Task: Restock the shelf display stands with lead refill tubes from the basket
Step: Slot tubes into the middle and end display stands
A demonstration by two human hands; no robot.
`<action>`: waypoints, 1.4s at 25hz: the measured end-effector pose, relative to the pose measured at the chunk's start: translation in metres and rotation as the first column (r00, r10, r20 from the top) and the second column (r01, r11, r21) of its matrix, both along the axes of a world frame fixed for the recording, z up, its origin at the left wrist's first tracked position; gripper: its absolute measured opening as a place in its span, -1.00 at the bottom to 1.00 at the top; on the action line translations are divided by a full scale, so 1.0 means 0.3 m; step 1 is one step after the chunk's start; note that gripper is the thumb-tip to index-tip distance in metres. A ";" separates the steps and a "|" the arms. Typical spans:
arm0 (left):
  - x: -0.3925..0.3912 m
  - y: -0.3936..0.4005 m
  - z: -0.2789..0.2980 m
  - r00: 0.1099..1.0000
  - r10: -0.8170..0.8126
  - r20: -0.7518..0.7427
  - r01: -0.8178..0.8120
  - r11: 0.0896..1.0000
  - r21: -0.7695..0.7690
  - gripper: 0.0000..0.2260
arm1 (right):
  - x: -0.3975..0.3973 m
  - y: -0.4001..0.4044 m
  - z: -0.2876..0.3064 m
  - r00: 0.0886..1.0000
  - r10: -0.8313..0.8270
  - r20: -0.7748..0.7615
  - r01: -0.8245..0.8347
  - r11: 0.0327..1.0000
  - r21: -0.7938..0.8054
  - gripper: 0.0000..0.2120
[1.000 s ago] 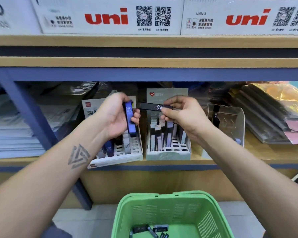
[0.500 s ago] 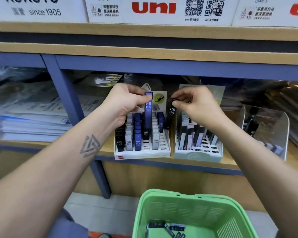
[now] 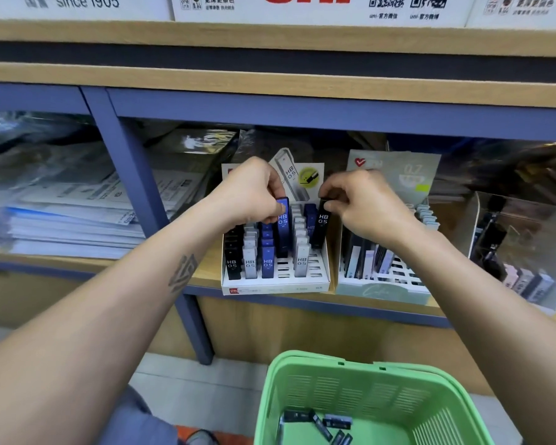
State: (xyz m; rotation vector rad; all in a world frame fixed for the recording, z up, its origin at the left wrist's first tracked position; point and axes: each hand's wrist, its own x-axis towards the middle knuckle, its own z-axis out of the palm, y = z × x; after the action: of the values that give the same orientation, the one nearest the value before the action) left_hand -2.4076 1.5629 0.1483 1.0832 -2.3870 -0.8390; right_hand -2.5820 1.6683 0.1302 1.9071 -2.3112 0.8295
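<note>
Glossy plastic tubes [image 3: 282, 226], slotted green plastic basket [image 3: 360, 390], wood-grain shelf [image 3: 206, 271].

A blue HB 0.5 lead tube [image 3: 282, 220] stands upright in the white display stand [image 3: 275, 285], a black one [image 3: 321, 224] at its 3 o'clock. More dark tubes [image 3: 321, 423] lie loose in the green basket [image 3: 360, 393] at 6 o'clock.

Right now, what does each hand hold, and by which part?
The left hand pinches a blue lead refill tube by its top end. The right hand pinches a black lead refill tube by its top end. Both tubes stand upright in the white display stand.
</note>
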 end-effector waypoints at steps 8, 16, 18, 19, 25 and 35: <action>0.024 -0.033 0.046 0.978 0.110 -0.175 -0.109 0.994 0.013 -0.92 | 0.062 -0.020 0.060 0.989 0.054 0.141 -0.011 0.958 -0.286 -0.87; 0.052 -0.044 0.058 0.937 0.158 -0.312 -0.151 0.987 0.047 -0.97 | 0.137 -0.050 -0.090 0.994 0.103 0.036 -0.102 0.995 -0.020 -0.83; 0.057 -0.044 0.059 0.936 0.156 -0.317 -0.148 0.988 0.049 -0.97 | 0.148 -0.046 -0.107 0.995 0.096 0.016 -0.096 0.995 -0.022 -0.82; 0.060 -0.044 0.058 0.937 0.154 -0.314 -0.146 0.988 0.049 -0.97 | 0.150 -0.044 -0.110 0.995 0.098 0.021 -0.097 0.995 -0.036 -0.82; 0.067 -0.050 0.054 0.938 0.160 -0.307 -0.152 0.987 0.049 -0.90 | 0.172 -0.041 -0.132 0.985 0.169 0.021 -0.167 0.983 -0.073 -0.90; 0.065 -0.045 0.050 0.938 0.093 -0.335 -0.082 0.995 0.047 -0.88 | 0.139 -0.076 -0.098 0.992 0.100 0.072 -0.102 0.995 0.020 -0.72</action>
State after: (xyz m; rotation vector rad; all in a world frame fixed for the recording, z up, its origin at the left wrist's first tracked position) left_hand -2.3880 1.5494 0.1632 0.9618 -2.0335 -0.9502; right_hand -2.5404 1.6456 0.1008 2.0529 -2.2900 0.8976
